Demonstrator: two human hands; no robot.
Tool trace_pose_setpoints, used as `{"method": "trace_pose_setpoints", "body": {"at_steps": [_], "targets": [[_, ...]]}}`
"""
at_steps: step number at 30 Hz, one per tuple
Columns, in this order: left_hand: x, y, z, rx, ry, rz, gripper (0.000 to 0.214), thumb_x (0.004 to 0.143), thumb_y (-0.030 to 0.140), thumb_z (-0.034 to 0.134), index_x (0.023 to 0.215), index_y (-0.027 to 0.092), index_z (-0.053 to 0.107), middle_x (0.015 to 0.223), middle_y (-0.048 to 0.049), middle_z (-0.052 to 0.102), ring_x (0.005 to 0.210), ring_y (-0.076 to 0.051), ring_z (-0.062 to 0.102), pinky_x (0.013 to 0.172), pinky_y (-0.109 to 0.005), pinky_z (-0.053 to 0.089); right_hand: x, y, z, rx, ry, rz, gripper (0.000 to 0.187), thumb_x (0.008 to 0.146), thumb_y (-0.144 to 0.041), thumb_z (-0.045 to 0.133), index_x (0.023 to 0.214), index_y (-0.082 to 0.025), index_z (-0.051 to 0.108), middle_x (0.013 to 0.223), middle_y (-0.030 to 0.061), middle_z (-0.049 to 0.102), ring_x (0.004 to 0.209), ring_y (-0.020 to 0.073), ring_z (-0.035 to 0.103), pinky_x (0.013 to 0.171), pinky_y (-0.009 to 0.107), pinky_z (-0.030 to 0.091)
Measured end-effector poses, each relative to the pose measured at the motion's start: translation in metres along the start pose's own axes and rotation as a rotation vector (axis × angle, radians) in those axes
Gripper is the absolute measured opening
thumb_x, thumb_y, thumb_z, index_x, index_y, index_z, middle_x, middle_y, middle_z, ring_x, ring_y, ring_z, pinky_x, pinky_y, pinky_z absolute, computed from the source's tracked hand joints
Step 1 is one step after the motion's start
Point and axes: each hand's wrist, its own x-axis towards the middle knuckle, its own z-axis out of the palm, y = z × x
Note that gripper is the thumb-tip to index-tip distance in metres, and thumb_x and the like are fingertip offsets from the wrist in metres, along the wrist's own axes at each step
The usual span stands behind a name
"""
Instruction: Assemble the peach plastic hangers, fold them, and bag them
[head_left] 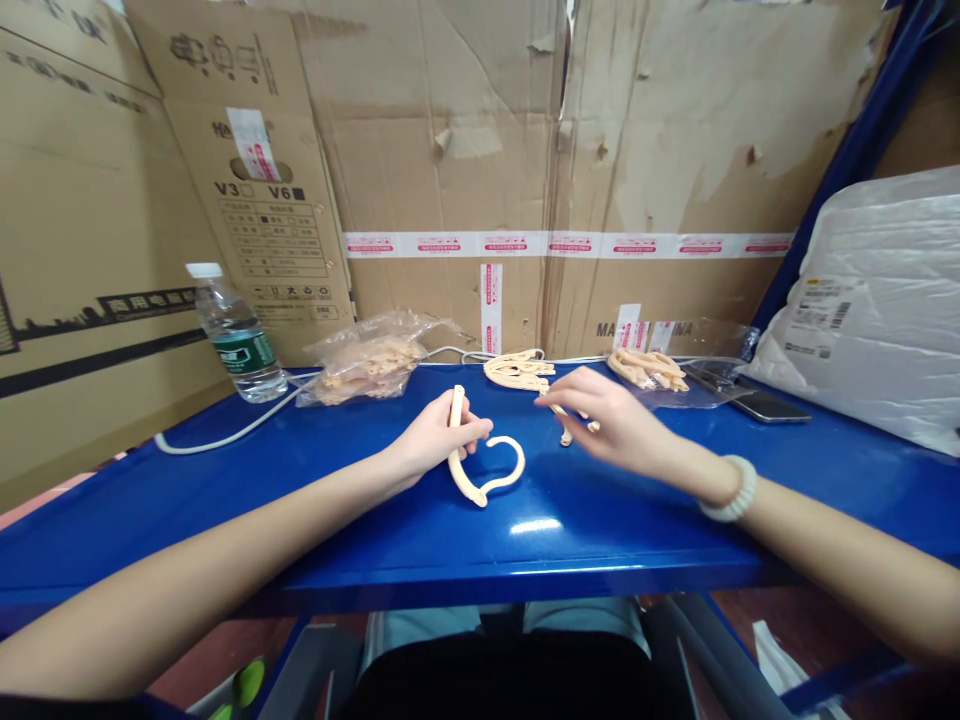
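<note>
"two hands over the blue surface [622,535]. which has the hook [478,496]?"

"the left hand [431,435], closed round the bar [459,475]. the right hand [619,418] is well apart from it."

"how does the hook lie?"

"near the middle of the surface. its long axis runs from the near edge toward the cardboard [450,180]; the far end pokes up past the left hand, and the near end slants a little right. the curl [520,461] swings off that near end to the right, then bends back toward the left fingertips."

"so the curl sits between the hands?"

"yes, but much closer to the left. from the right hand, the hook lies to the left and a bit nearer the edge."

"and what is the right hand nearest to?"

"the bits [566,437], partly under its fingers. the loops [514,371] lie just beyond its fingertips."

"is it gripping one?"

"cannot tell. its fingers are bent, and its back hides whether they pinch the slim piece at the thumb or stay apart from it."

"anything else hard to make out?"

"the left hand covers part of the bar. i cannot tell if the hook rests on the surface or is lifted. wrinkled plastic blurs what the left bag [367,370] holds."
</note>
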Motion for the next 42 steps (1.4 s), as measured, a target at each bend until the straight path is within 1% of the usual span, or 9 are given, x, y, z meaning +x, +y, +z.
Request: {"method": "trace_pose_setpoints", "body": {"at_steps": [3,6,10,15,22,30,36,39,42], "targets": [[-0.001,-0.003,0.004,-0.035,-0.005,-0.001,0.035,0.074,0.030,0.073,0.080,0.019,0.041,0.067,0.0011,0.063,0.049,-0.009,0.055,0.045,-0.020,0.043,0.001,-0.048,0.010,-0.055,-0.062,-0.233,0.032,0.094,-0.034,0.053,0.118,-0.014,0.061,0.107,0.0136,0.066,0.109,0.0301,0.052,0.095,0.050,0.040],[-0.004,-0.001,0.007,-0.108,0.042,0.032,0.040,0.073,0.035,0.076,0.080,0.019,0.040,0.066,0.0027,0.061,0.050,-0.009,0.055,0.044,-0.020,0.045,-0.002,-0.065,0.020,-0.090,-0.132,-0.234,0.039,0.093,-0.046,0.054,0.112,-0.013,0.062,0.097,0.0134,0.067,0.100,0.0281,0.055,0.092,0.049,0.039],[-0.009,0.005,0.010,-0.224,0.118,0.065,0.041,0.074,0.038,0.076,0.077,0.019,0.039,0.069,0.0033,0.060,0.057,-0.010,0.057,0.050,-0.021,0.051,-0.002,-0.055,0.026,-0.125,-0.101,-0.180,0.020,0.095,-0.024,0.051,0.107,-0.015,0.064,0.096,0.0113,0.068,0.105,0.0272,0.055,0.096,0.050,0.036],[-0.013,0.012,0.012,-0.453,0.050,-0.025,0.022,0.090,0.031,0.059,0.084,0.019,0.042,0.075,-0.0002,0.063,0.058,-0.012,0.059,0.058,-0.027,0.054,0.002,-0.048,0.027,-0.153,-0.090,-0.172,0.032,0.095,-0.007,0.035,0.117,-0.014,0.058,0.094,0.0116,0.069,0.101,0.0240,0.059,0.103,0.052,0.030],[-0.009,0.017,0.008,-0.758,0.046,-0.095,0.021,0.100,0.023,0.036,0.080,0.020,0.042,0.085,-0.0042,0.067,0.068,-0.012,0.063,0.070,-0.029,0.053,0.002,-0.054,0.024,-0.016,-0.236,-0.084,0.030,0.096,-0.028,0.052,0.119,-0.010,0.057,0.098,0.0122,0.065,0.091,0.0231,0.059,0.084,0.038,0.043],[-0.011,0.018,0.008,-0.878,-0.021,-0.111,0.023,0.097,0.025,0.040,0.077,0.020,0.050,0.091,-0.0063,0.069,0.079,-0.018,0.066,0.089,-0.042,0.052,0.004,-0.050,0.023,-0.050,-0.160,0.026,0.024,0.093,-0.037,0.058,0.088,-0.014,0.065,0.076,0.0061,0.065,0.071,0.0186,0.059,0.075,0.032,0.040],[-0.013,0.015,0.008,-0.761,-0.103,-0.020,0.011,0.089,0.021,0.055,0.083,0.020,0.046,0.098,-0.0076,0.067,0.081,-0.018,0.064,0.083,-0.038,0.053,0.003,-0.052,0.020,-0.068,-0.078,0.054,0.012,0.087,-0.024,0.056,0.081,-0.015,0.063,0.071,0.0036,0.065,0.067,0.0169,0.057,0.073,0.031,0.036],[-0.015,0.014,0.008,-0.577,0.001,0.014,0.022,0.082,0.017,0.061,0.099,0.020,0.048,0.104,-0.0069,0.063,0.072,-0.013,0.061,0.077,-0.033,0.052,0.002,-0.050,0.020,-0.082,-0.031,0.039,0.012,0.085,-0.023,0.054,0.080,-0.016,0.063,0.066,0.0012,0.065,0.059,0.0149,0.052,0.078,0.034,0.033],[-0.014,0.010,0.005,-0.348,0.159,0.115,0.049,0.077,0.018,0.064,0.121,0.023,0.043,0.125,-0.0093,0.053,0.087,-0.018,0.063,0.086,-0.041,0.051,0.000,-0.045,0.020,-0.118,0.014,0.022,0.014,0.085,-0.023,0.052,0.078,-0.016,0.061,0.064,0.0008,0.064,0.055,0.0141,0.049,0.078,0.034,0.030]]}}
